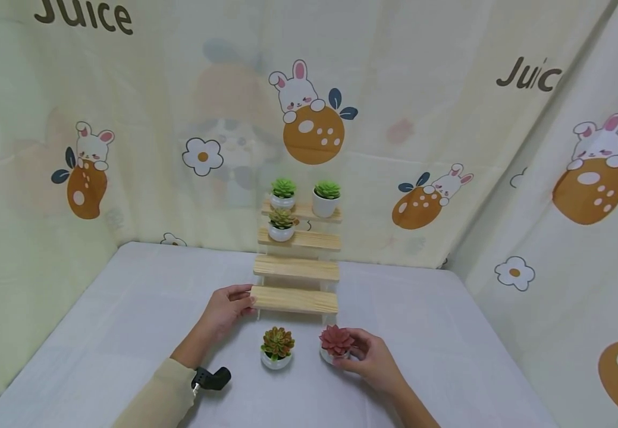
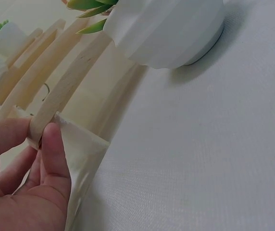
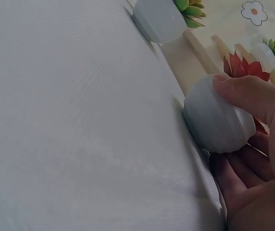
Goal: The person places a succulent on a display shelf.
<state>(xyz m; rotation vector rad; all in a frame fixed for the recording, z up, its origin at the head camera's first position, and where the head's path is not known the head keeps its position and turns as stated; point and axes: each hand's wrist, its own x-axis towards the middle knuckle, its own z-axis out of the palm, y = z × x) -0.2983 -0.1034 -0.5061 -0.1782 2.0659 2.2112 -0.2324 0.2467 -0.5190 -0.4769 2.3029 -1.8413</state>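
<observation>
A stepped wooden shelf stand (image 1: 294, 299) with several tiers stands at the middle of the table. My left hand (image 1: 227, 308) pinches the left end of its lowest board (image 2: 63, 89) between thumb and fingers. At the front right of the stand, my right hand (image 1: 369, 358) grips a white ribbed pot holding a red succulent (image 1: 336, 340); in the right wrist view the thumb lies on the pot (image 3: 219, 118) and the fingers curl beneath its far side. The pot appears to be at the tabletop. Left of it sits a white pot with a green-and-orange succulent (image 1: 277, 348), untouched.
Two bright green succulents, a left one (image 1: 283, 193) and a right one (image 1: 326, 198), stand on the top tier. A dull green succulent (image 1: 281, 224) sits on the tier below, at its left end. A printed curtain (image 1: 169, 107) hangs behind the white table (image 1: 421, 356).
</observation>
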